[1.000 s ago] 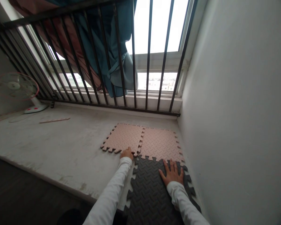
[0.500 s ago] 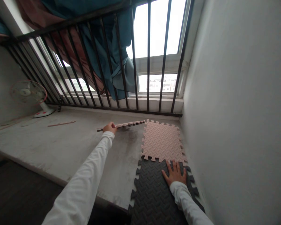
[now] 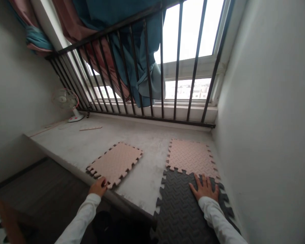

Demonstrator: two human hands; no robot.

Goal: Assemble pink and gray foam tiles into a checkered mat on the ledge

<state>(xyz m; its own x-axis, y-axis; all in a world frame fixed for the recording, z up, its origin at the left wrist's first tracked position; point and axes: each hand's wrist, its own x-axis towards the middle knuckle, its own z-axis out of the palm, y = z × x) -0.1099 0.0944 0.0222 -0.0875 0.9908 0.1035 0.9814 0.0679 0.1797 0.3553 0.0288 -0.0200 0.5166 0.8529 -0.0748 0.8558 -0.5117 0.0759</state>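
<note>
My left hand grips the near corner of a loose pink foam puzzle tile, which lies at an angle near the front edge of the raised concrete ledge. My right hand rests flat, fingers spread, on the far end of a dark grey foam tile. A second pink tile is interlocked with the grey one, in the corner by the right wall.
A black metal railing with teal and red curtains stands before the window. A small pink fan and a thin wooden strip sit at the ledge's far left. White wall borders the right. Dark floor lies below.
My left hand pulled the left pink tile away from the other pink tile, lifted it, and carried it left and toward me, down near the ledge's front edge. My right hand stayed on the grey tile.
</note>
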